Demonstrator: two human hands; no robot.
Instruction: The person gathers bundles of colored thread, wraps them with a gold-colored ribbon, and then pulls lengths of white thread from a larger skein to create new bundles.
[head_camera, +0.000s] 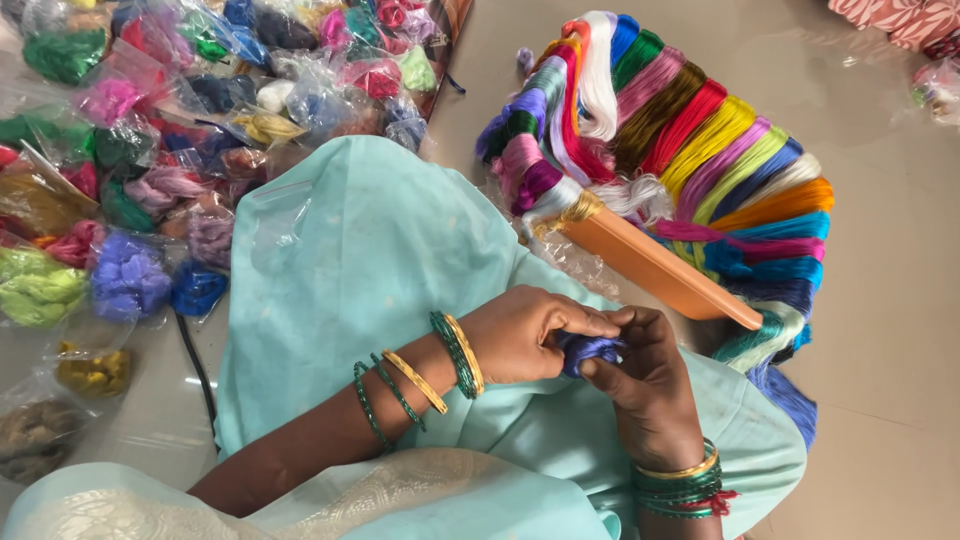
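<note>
A single head-worn camera looks steeply down from close above the wearer's lap, taking in both hands, the floor (880, 300) ahead and thread skeins (690, 150) beyond the knee.

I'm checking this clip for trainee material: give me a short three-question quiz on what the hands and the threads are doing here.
1. True or false: both hands grip the same small bundle of purple-blue thread.
2. Where does the orange tray lie? A) under the fan of coloured thread skeins B) on top of the plastic bags of thread C) in the left hand
3. Which wrist wears a red band among its bangles, that of the left hand or of the right hand?

Key: 1 true; 2 A; 3 the right.
</note>
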